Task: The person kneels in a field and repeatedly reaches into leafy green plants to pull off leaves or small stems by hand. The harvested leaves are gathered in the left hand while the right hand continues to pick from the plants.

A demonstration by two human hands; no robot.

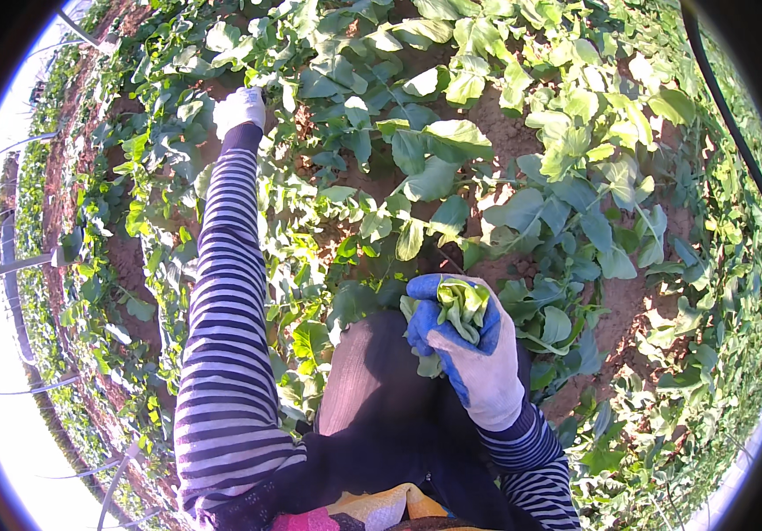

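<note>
My right hand (483, 368), in a white knit glove with a blue coated palm, is closed around a small bunch of green leaves (462, 306). The bunch is held just above my dark-trousered knee (364, 378), and some leaves stick out below the fingers. Stretched far forward at the upper left, my left hand (241, 111) wears a white glove and is among leafy plants (281, 50). Its back faces me, so its fingers are hidden and I cannot tell whether they grip a stem or leaf.
Broad-leaved green plants (444, 143) grow densely ahead, with brown soil (500, 126) showing between them. Curved poles (12, 267) stand along the left edge. A dark hose or cable (729, 109) runs down the right side. More low plants (659, 425) cover the lower right.
</note>
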